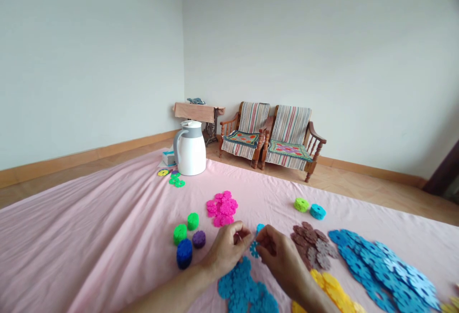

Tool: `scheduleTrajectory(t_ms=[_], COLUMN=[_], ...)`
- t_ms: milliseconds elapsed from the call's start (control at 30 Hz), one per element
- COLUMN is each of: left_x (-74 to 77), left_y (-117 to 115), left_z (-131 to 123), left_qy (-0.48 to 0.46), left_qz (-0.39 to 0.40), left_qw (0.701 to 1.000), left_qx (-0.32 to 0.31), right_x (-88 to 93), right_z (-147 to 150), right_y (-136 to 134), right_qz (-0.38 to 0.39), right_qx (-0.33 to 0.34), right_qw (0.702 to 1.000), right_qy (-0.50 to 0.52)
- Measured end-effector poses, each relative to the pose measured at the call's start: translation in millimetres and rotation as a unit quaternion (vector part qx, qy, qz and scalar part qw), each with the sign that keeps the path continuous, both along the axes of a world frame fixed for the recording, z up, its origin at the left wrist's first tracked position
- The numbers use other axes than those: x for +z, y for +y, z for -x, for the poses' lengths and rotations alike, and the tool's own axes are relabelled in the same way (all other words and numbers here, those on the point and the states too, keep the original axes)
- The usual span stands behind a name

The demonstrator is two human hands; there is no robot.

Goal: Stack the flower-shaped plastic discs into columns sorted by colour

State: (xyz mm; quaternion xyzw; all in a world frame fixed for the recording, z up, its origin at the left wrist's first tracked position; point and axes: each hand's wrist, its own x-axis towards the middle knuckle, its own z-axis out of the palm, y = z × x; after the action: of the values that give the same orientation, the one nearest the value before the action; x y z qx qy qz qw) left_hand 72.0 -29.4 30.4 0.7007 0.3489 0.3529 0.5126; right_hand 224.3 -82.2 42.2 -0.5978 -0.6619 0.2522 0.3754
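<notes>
My left hand and my right hand meet fingertip to fingertip above the cloth, both in a pinch. A small blue notched plastic disc shows at the fingertips of my right hand, which seems to grip it. Another bit of blue disc peeks out just behind that hand. What my left fingers pinch is hidden. Below my hands lies a loose pile of blue discs. Pink discs are heaped beyond my left hand, and brown discs beside my right.
Stacked discs in green, purple and dark blue stand left; lime and blue stacks stand right. Yellow discs and a large blue spread lie right. A white jug stands on the pink cloth.
</notes>
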Motion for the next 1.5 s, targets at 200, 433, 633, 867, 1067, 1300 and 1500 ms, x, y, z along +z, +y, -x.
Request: scheduleTrajectory(t_ms=[200, 433, 633, 867, 1067, 1300, 1500], left_x=[2.7, -10.1, -10.0, -5.3, -3.5, -5.9, -8.5], left_y=[-1, 8, 7, 4, 3, 5, 6], left_z=[2, 2, 0, -1, -1, 0, -1], left_qy=[0.015, -0.026, -0.037, -0.047, -0.047, -0.039, -0.048], left_qz=[0.008, 0.016, 0.055, 0.072, 0.071, 0.066, 0.075], left_qw=[1.0, 0.999, 0.998, 0.996, 0.996, 0.997, 0.995], left_qx=[-0.015, -0.015, 0.012, 0.021, 0.023, 0.021, 0.035], right_x=[2.6, 8.6, 3.4, -14.4, -19.2, -24.5, -7.5], right_z=[2, 9, -9, -25, -18, -20, -18], right_y=[1, -5, 13, 29, 26, 29, 20], right_qz=[-0.025, -0.065, -0.086, -0.062, -0.046, -0.032, -0.062], right_qx=[-0.001, 0.017, -0.102, -0.142, -0.143, -0.142, -0.137], right_qw=[0.999, 0.998, 0.991, 0.988, 0.988, 0.989, 0.989], right_qy=[0.046, -0.01, 0.02, 0.028, 0.023, 0.023, -0.016])
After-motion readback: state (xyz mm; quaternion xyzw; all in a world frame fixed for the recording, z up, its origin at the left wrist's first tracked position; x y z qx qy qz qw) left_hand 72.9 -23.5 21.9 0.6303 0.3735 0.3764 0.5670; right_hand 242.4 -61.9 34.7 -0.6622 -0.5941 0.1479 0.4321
